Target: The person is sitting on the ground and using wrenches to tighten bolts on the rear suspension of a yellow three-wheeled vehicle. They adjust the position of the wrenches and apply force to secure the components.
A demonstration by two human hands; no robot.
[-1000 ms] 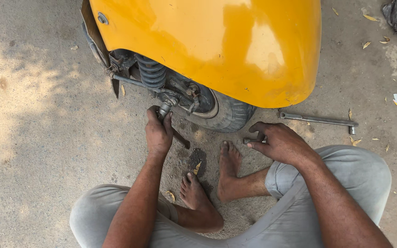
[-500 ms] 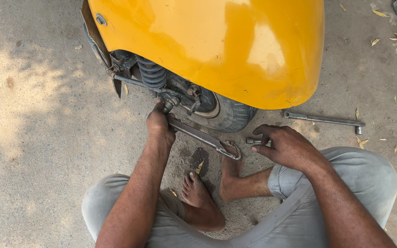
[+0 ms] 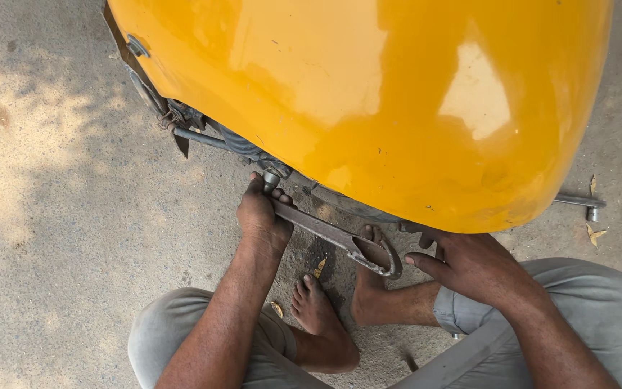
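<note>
A big glossy yellow vehicle body panel (image 3: 368, 101) fills the top of the head view. Under its lower edge sit a dark wheel and greasy metal parts (image 3: 203, 137). My left hand (image 3: 262, 216) is closed around the upper end of a long grey ring spanner (image 3: 336, 238), close to a small bolt under the panel. The spanner slants down to the right, its ring end just above my foot. My right hand (image 3: 469, 263) rests near that ring end, fingers bent, touching a small dark part that the panel's edge partly hides.
I sit on rough concrete ground (image 3: 59, 216) with both bare feet (image 3: 325, 317) drawn in under the panel. A metal bar tool (image 3: 577, 202) lies on the ground at the right, half hidden by the panel. Dry leaves are scattered about.
The camera has come closer and lower, so the yellow panel now covers the wheel. My left hand has stayed on the spanner; my right hand has shifted slightly towards its ring end.
</note>
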